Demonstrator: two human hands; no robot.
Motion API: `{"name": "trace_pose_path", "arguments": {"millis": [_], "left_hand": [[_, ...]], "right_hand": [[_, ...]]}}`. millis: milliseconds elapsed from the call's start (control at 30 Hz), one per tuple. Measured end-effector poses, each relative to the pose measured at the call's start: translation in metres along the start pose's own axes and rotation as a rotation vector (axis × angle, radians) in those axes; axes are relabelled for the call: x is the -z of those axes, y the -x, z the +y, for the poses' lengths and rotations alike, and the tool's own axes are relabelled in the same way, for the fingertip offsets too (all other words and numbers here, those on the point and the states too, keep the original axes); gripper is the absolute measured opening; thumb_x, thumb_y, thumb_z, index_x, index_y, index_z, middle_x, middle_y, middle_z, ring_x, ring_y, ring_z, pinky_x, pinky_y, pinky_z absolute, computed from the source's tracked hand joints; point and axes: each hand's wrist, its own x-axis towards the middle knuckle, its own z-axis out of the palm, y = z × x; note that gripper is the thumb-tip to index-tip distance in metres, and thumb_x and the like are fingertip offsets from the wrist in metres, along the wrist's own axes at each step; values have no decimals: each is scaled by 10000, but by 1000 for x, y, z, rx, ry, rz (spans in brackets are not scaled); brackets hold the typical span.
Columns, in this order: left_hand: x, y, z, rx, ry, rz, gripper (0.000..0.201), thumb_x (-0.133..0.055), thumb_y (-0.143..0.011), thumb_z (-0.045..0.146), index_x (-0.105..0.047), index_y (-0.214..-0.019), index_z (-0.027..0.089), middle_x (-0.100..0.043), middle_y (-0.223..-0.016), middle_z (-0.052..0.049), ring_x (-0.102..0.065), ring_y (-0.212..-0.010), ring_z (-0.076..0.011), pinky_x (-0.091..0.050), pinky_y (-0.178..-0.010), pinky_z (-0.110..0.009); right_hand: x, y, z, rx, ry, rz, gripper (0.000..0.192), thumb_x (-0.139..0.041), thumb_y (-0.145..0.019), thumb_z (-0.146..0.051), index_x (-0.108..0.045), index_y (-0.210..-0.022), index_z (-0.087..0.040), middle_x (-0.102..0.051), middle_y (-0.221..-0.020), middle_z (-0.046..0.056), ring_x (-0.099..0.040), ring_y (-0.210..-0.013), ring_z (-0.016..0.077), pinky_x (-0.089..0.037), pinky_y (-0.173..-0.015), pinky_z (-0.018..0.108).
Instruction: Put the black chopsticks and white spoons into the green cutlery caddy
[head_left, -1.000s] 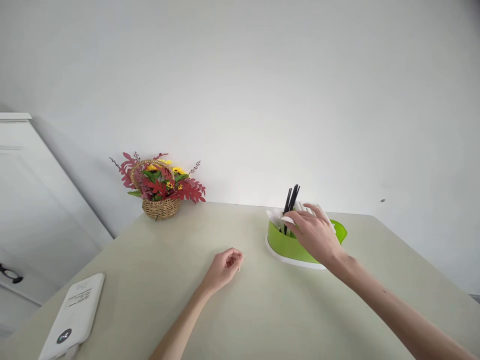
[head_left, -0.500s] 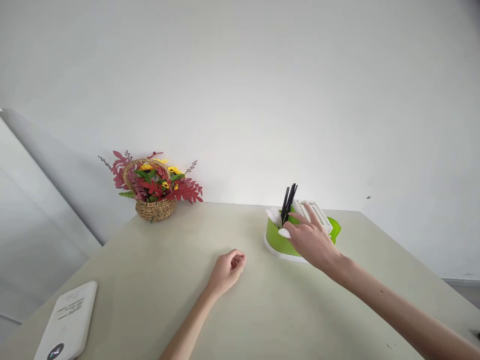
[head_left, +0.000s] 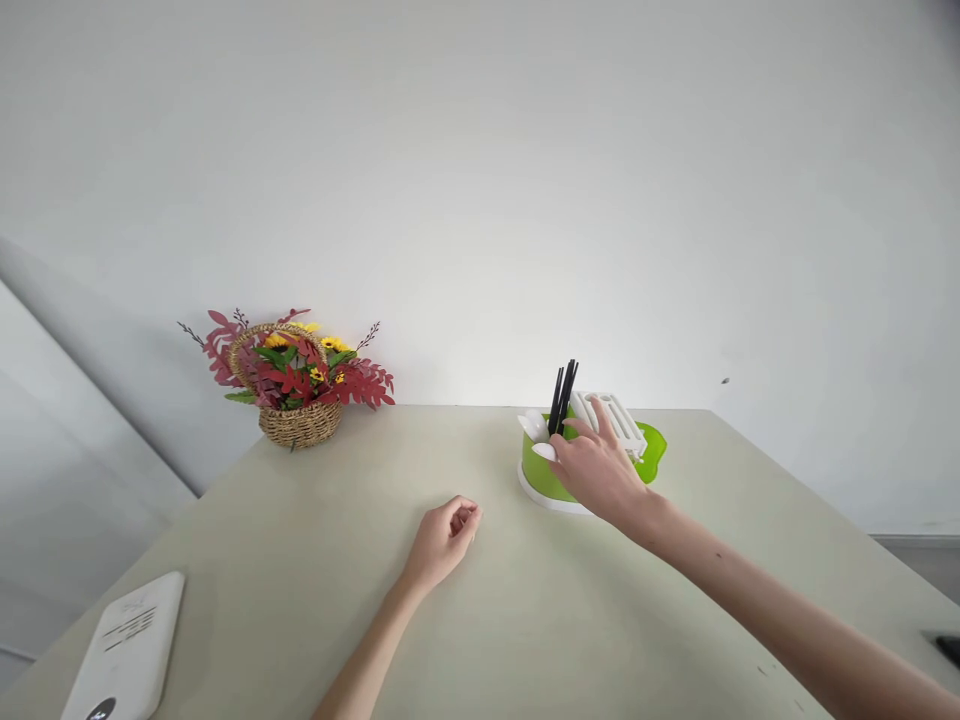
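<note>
A green utensil holder (head_left: 540, 478) with a white base stands near the back of the table, right of centre. My right hand (head_left: 600, 470) is over its front, thumb and fingers pinched on a white spoon (head_left: 545, 452) whose bowl juts out leftward; the handle is hidden. The index finger stretches over the white slotted rack (head_left: 626, 425) at the holder's back. Black chopsticks (head_left: 562, 395) stand upright in the holder, beside more white spoons (head_left: 533, 425). My left hand (head_left: 442, 540) rests on the table, fingers curled in with nothing visible in them.
At the back left is a wicker basket (head_left: 300, 425) of red leaves and yellow flowers. A white flat device (head_left: 127, 640) lies at the front left. A green curved piece (head_left: 654, 452) sticks out right of the holder. A dark object (head_left: 949, 648) shows at the right edge.
The view has shifted slightly, moving everything a little leftward. My right hand and the spoon have moved slightly left and up against the holder. My left hand keeps its place.
</note>
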Motion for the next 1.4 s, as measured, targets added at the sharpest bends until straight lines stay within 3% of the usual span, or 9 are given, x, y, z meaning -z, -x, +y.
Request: {"name": "trace_pose_path", "arguments": {"millis": [67,133,233,300,500,700,1067,1400], "left_hand": [[0,1,1,6,7,8,398,-541,-985,571,-674,-909,204,-595,-689,9,-522,-637,-154,-390,-606,-255],[0,1,3,12,8,9,390,-545,-986,566,-673,-909,205,-589,-685,12,-519,-637,-153,-388,-604,-254],[0,2,6,18,1,4,387,-541,-993,562,-667,-903,208,-590,-691,12,-510,-635,-151,-387,-602,-253],[0,2,8,20,-7,2,390,-538,-995,564,-666,-904,207,-584,-690,15,-497,-628,-146,-380,-595,-251],[0,3,13,27,-22,8,398,-536,-998,564,-667,-895,203,-562,-679,20,-480,-620,-141,-368,-580,-247],[1,4,16,33,-43,15,391,-543,-999,556,-671,-884,205,-571,-690,17,-492,-631,-139,-370,-579,-243],[1,4,17,31,-66,-4,397,-537,-994,569,-673,-881,214,-567,-690,16,-485,-625,-144,-375,-585,-253],[0,5,19,13,-106,-2,420,-503,-1003,581,-669,-890,213,-582,-695,5,-513,-640,-153,-387,-591,-256]], "right_hand": [[-1,1,2,14,-27,18,290,-536,-1049,-293,-756,-876,-217,-779,-772,102,-678,-1197,348,-123,-1296,649],[-3,6,6,19,-43,68,207,-591,-1026,-316,-759,-1049,-198,-800,-1041,131,-621,-1293,365,-174,-1286,654],[-9,16,18,-5,-22,155,463,-685,-960,-301,-625,-1390,-140,-539,-1554,218,-430,-1484,426,-271,-1257,650],[-16,24,27,-20,-17,184,597,-677,-957,-313,-516,-1497,-114,-402,-1647,249,-357,-1531,442,-302,-1251,637],[-38,41,48,-19,-58,215,731,-532,-1020,-319,-238,-1654,-103,-353,-1679,255,-313,-1566,425,-300,-1264,627],[-41,54,68,-27,-25,243,790,-459,-1065,-393,-79,-1699,-115,-373,-1679,230,-332,-1568,382,-315,-1274,583],[-56,84,154,-137,-39,183,786,-412,-1051,-562,-188,-1688,-161,-431,-1666,154,-392,-1538,354,-389,-1221,551],[-76,110,234,-212,-83,139,853,-468,-998,-640,-223,-1695,-213,-449,-1655,158,-450,-1468,439,-451,-1106,547]]}}
